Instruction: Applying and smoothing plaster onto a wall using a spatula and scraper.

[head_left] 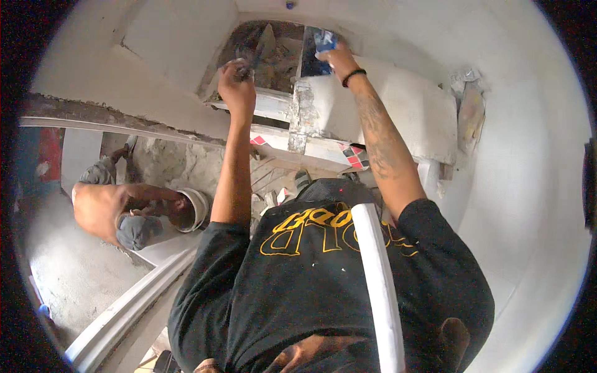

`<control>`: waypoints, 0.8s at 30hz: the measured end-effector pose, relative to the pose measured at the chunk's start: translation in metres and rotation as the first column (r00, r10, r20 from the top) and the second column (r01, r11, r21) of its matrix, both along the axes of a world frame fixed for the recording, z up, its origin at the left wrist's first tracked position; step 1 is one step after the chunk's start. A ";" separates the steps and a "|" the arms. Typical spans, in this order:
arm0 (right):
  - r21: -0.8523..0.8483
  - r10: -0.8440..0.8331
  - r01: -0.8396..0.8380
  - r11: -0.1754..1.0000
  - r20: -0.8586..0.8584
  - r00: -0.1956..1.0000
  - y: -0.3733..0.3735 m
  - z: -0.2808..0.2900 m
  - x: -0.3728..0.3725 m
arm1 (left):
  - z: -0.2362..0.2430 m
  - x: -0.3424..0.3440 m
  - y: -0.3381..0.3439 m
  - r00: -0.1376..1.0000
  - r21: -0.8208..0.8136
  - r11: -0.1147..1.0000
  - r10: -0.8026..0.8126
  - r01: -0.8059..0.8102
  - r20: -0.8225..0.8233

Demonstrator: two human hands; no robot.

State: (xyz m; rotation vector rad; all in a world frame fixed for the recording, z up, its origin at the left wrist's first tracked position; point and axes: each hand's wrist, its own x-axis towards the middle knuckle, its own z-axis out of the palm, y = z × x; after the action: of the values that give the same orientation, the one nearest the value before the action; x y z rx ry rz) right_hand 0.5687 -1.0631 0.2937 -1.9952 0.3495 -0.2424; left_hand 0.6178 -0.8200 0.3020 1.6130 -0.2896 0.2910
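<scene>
My left hand [236,84] is raised over a rough recess with bare, dark walls [283,62]. Its fingers are curled round something small and dark, too blurred to name. Close to those fingers a pointed grey shape [266,43], like a trowel blade, stands out against the recess; I cannot tell whether it joins what I hold. My right hand [341,61] grips a blue-and-white object [324,41], its kind unclear, at the recess's right side. Behind it shows a dark, flat panel [310,62]. The white ledge [373,105] runs beneath my right forearm.
Red, black and white tiles [354,155] edge the ledge's front. At lower left, a person in a grey cap [140,231] bends over a white bucket [198,208]. A white rail [140,301] runs between us. Rubble [270,199] lies on the floor below; a smooth white wall [522,186] curves at right.
</scene>
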 end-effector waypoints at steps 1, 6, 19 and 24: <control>0.361 0.000 -0.024 0.932 0.066 0.998 0.002 -0.002 -0.016 | 0.001 -0.001 0.004 0.968 0.039 0.999 -0.013 0.003 0.251; 0.940 0.183 -0.243 0.239 0.202 0.962 0.028 -0.007 -0.088 | 0.017 -0.023 0.018 0.736 0.421 0.887 -0.156 -0.188 0.658; 0.743 0.368 -0.399 0.537 0.220 0.903 0.031 -0.002 -0.092 | -0.020 -0.039 0.040 0.650 -0.687 0.713 -0.590 0.139 -0.480; 0.656 0.697 -0.548 0.519 0.046 0.716 0.033 0.021 -0.068 | -0.016 -0.057 0.068 0.497 -0.889 0.336 -0.855 0.311 -0.149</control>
State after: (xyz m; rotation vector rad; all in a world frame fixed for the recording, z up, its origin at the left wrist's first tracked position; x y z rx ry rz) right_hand 0.5012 -1.0299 0.3145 -1.3326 -0.1780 0.5302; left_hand 0.5613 -0.7519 0.2858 0.5027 -0.2167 -0.6958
